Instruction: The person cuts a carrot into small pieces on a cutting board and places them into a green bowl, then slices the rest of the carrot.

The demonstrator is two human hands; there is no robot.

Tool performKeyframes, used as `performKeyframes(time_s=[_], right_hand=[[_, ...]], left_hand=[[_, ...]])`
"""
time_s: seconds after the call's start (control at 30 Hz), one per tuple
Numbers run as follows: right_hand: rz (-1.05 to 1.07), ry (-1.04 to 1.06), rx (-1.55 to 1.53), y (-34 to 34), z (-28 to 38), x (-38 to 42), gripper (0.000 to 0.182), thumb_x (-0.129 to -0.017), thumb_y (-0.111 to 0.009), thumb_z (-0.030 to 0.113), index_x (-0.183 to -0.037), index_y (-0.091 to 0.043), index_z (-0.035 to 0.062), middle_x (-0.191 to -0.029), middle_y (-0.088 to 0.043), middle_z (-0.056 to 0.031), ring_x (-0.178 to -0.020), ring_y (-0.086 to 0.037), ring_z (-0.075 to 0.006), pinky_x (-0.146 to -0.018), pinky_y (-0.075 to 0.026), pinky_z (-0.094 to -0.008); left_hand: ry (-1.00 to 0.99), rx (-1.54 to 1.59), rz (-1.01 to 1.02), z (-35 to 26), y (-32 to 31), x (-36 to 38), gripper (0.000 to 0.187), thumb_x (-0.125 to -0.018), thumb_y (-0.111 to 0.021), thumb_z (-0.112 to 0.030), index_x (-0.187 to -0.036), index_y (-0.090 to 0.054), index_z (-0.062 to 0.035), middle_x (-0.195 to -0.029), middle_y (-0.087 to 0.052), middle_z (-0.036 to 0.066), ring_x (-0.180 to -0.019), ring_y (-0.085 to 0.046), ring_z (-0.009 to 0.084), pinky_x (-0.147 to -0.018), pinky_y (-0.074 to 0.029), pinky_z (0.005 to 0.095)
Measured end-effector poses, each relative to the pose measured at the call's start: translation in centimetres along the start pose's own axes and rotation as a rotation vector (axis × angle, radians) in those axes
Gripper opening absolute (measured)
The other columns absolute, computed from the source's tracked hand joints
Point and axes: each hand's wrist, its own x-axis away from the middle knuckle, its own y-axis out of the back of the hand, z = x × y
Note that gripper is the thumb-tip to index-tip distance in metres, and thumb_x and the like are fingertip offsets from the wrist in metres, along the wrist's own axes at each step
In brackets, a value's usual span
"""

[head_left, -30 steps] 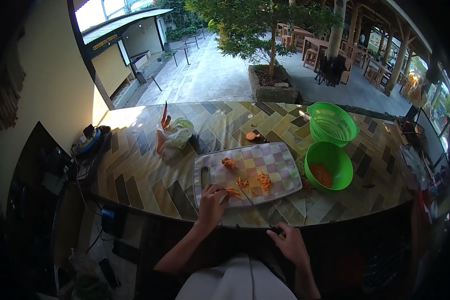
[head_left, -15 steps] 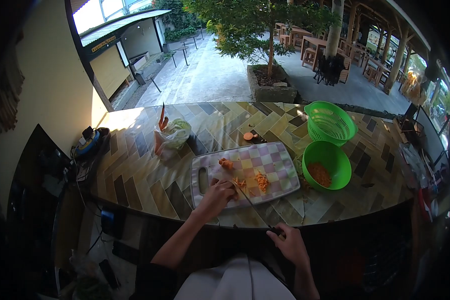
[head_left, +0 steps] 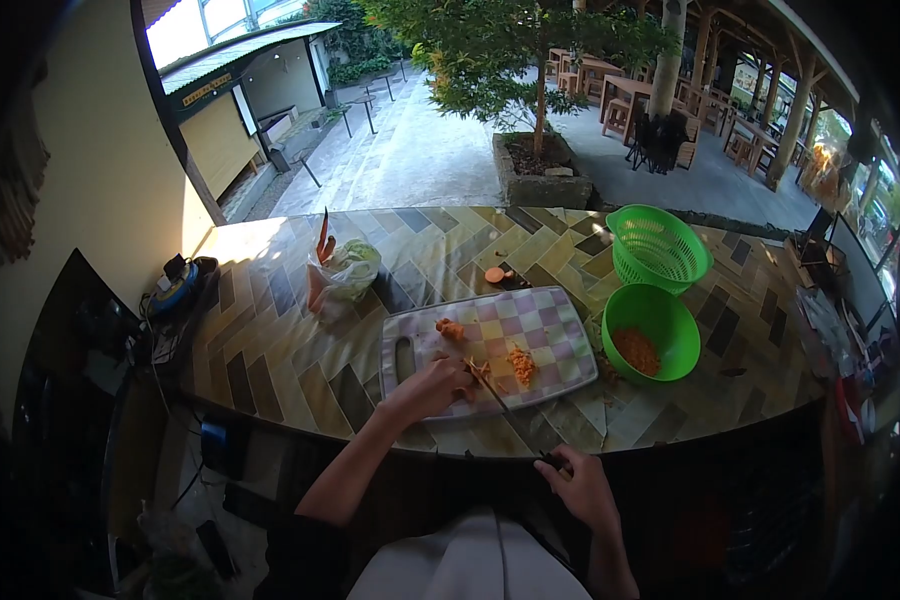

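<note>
My right hand [head_left: 580,486] is closed round the handle of a knife [head_left: 497,397], whose blade slants up and left across the near edge of a checked cutting board [head_left: 560,310]. My left hand [head_left: 442,386] rests on the board with curled fingers, pressing thin carrot strips [head_left: 478,368] beside the blade tip. To the right of them lies a small heap of diced carrot [head_left: 521,366]. Further back on the board is a chunk of carrot [head_left: 450,329]. What lies under my left fingers is partly hidden.
A green bowl [head_left: 678,325] with chopped carrot [head_left: 635,350] stands right of the board, a green colander [head_left: 660,245] behind it. A plastic bag [head_left: 352,270] with vegetables sits back left. Carrot ends [head_left: 496,274] lie behind the board. The table's near edge [head_left: 450,455] curves before me.
The blade has shifted slightly and sits at a little different angle beside the carrot strips. My left hand stays almost in place on them.
</note>
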Motion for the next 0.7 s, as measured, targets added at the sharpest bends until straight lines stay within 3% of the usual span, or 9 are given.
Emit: performKeyframes(time_s=[0.1, 0.2, 0.23, 0.33, 0.63, 0.7], right_hand=[[0.029, -0.015, 0.005, 0.1, -0.2, -0.1, 0.042, -0.087, -0.074, 0.034, -0.099, -0.064, -0.0048, -0.067, -0.059, -0.0232, -0.060, -0.059, -0.0345, -0.060, -0.046, -0.0397], [-0.026, 0.112, 0.060, -0.2, -1.0, -0.2, 0.030, -0.090, -0.073, 0.024, -0.094, -0.064, -0.0044, -0.057, -0.060, -0.0092, -0.052, -0.057, -0.0111, -0.051, -0.042, -0.0290], [-0.026, 0.108, 0.051, -0.1, -1.0, -0.1, 0.030, -0.090, -0.073, 0.024, -0.094, -0.064, -0.0044, -0.057, -0.060, -0.0091, -0.052, -0.057, -0.0109, -0.051, -0.042, -0.0289], [-0.034, 0.100, 0.038, 0.0, -0.9, -0.2, 0.030, -0.090, -0.073, 0.024, -0.095, -0.065, -0.0044, -0.057, -0.060, -0.0090, -0.051, -0.057, -0.0104, -0.051, -0.042, -0.0286], [-0.014, 0.066, 0.008, 0.2, -0.2, -0.2, 0.030, -0.090, -0.073, 0.022, -0.096, -0.065, -0.0053, -0.056, -0.058, -0.0076, -0.051, -0.055, -0.0094, -0.050, -0.040, -0.0281], [-0.005, 0.026, -0.019, 0.3, 0.3, -0.2, 0.029, -0.090, -0.073, 0.022, -0.095, -0.065, -0.0052, -0.055, -0.058, -0.0070, -0.050, -0.055, -0.0091, -0.050, -0.040, -0.0277]], left_hand=[[0.114, 0.098, 0.124, 0.3, 0.6, -0.6, 0.011, -0.081, -0.069, -0.007, -0.090, -0.074, -0.0058, -0.092, -0.066, 0.012, -0.096, -0.063, 0.0304, -0.090, -0.047, 0.0408], [0.157, 0.167, 0.188, 0.8, 0.4, -0.8, 0.015, -0.080, -0.071, -0.008, -0.094, -0.076, -0.0072, -0.095, -0.067, 0.012, -0.100, -0.062, 0.0302, -0.089, -0.048, 0.0409], [0.154, 0.178, 0.195, 0.9, 0.3, -0.8, 0.016, -0.079, -0.072, -0.009, -0.095, -0.076, -0.0074, -0.096, -0.067, 0.013, -0.101, -0.062, 0.0309, -0.088, -0.049, 0.0411], [-0.087, 0.065, 0.008, 0.3, -0.1, -0.5, 0.016, -0.075, -0.071, -0.006, -0.090, -0.071, -0.0001, -0.089, -0.062, 0.019, -0.084, -0.061, 0.0373, -0.076, -0.051, 0.0420], [-0.086, 0.075, -0.035, 0.2, -1.1, 0.1, 0.010, -0.072, -0.068, -0.003, -0.082, -0.067, -0.0002, -0.086, -0.062, 0.015, -0.084, -0.062, 0.0334, -0.076, -0.050, 0.0416], [-0.118, 0.095, -0.159, -0.4, -0.9, 0.5, 0.012, -0.072, -0.068, -0.002, -0.084, -0.069, -0.0015, -0.088, -0.063, 0.013, -0.087, -0.062, 0.0317, -0.082, -0.049, 0.0398]])
